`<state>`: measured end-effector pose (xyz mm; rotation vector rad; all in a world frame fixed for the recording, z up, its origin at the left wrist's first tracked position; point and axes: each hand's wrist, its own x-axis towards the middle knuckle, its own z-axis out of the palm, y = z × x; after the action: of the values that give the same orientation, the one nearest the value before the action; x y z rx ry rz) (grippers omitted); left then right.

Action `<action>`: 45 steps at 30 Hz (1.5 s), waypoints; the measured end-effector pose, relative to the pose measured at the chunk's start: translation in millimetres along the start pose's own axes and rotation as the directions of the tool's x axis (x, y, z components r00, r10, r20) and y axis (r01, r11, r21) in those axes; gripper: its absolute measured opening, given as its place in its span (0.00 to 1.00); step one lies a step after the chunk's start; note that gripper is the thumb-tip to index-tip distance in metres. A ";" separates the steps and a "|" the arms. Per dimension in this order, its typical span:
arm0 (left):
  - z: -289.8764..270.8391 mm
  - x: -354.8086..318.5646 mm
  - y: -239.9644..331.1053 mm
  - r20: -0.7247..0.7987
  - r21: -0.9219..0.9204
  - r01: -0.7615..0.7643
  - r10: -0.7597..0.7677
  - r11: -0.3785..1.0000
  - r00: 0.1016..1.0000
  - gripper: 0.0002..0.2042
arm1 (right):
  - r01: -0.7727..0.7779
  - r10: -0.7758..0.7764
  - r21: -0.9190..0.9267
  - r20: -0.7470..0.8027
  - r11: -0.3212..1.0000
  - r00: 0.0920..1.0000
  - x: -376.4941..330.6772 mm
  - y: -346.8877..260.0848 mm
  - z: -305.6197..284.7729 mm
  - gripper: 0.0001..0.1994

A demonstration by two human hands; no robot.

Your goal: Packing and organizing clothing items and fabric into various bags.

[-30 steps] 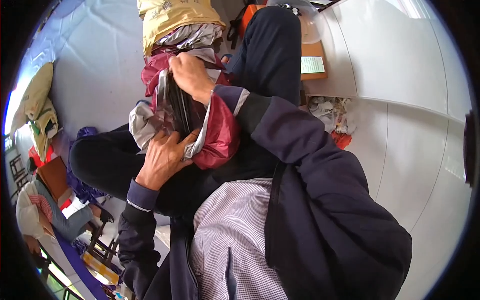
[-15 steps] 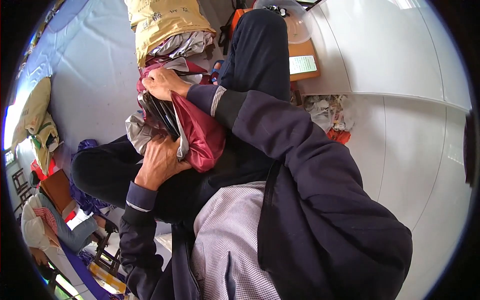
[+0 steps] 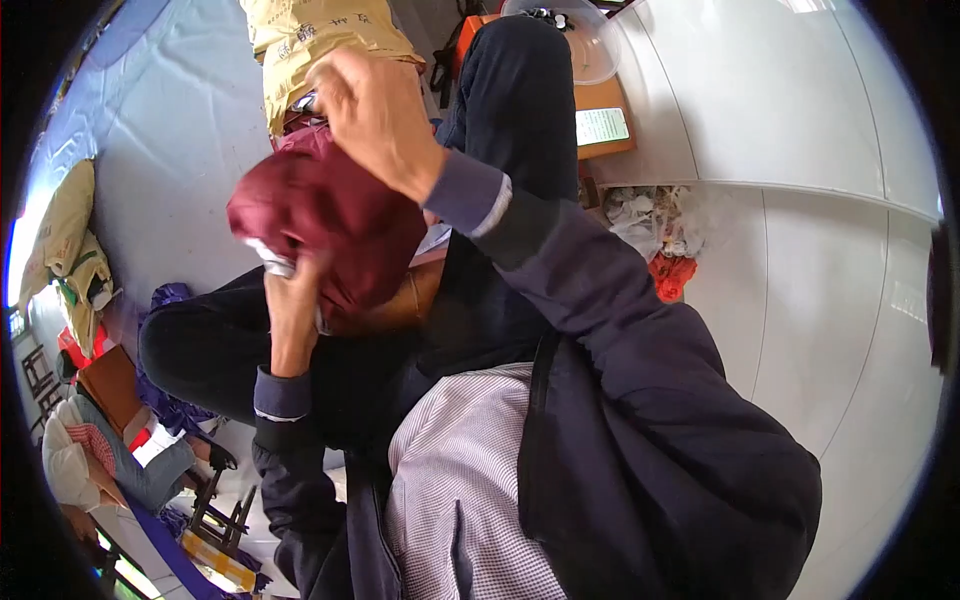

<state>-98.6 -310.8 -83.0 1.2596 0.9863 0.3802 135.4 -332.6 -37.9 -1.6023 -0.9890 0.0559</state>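
A dark red umbrella [image 3: 345, 225] with a silver-grey inner side is bunched up over my crossed legs. My left hand [image 3: 292, 312] is closed on its lower left part, the thumb pressing into the cloth. Above the umbrella my right hand [image 3: 382, 125] is raised with bent fingers. Motion smears those fingers, so whether they hold anything does not show. Just past the umbrella lies a yellow sack [image 3: 335, 30] with more red cloth at its mouth. Part of a brown surface [image 3: 405, 305] shows beneath the umbrella.
A phone [image 3: 601, 126] lies on a brown box [image 3: 605, 97] beyond my right knee, near a clear plastic tub [image 3: 595, 55]. Clear bags and a red bag [image 3: 670, 277] sit to the right. Yellowish sacks [image 3: 65, 230] and another seated person [image 3: 140, 450] are at left.
My right hand has left the cloth and risen up and to the right. The umbrella has turned, so red cloth now covers the dark ribs that showed before.
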 end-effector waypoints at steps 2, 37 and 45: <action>9.6 2.9 9.5 -0.075 -0.270 0.058 -0.081 0.961 0.994 0.19 | 0.134 -0.144 0.061 0.215 0.989 0.966 -20.0 -38.2 -20.9 0.08; 25.0 -13.3 -5.2 -0.055 -0.263 -0.269 0.264 0.927 0.963 0.13 | 0.379 -0.280 -0.020 0.637 0.925 0.718 -71.7 -36.8 -29.0 0.14; 18.7 -15.1 -6.6 0.009 0.114 -0.156 0.156 0.981 0.988 0.08 | 0.580 -0.341 -0.147 0.683 0.802 0.646 -73.8 -35.2 -24.4 0.10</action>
<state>-94.0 -335.4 -83.2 1.4460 0.9228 0.4502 81.8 -398.9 -35.6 -1.6192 -2.0404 0.0571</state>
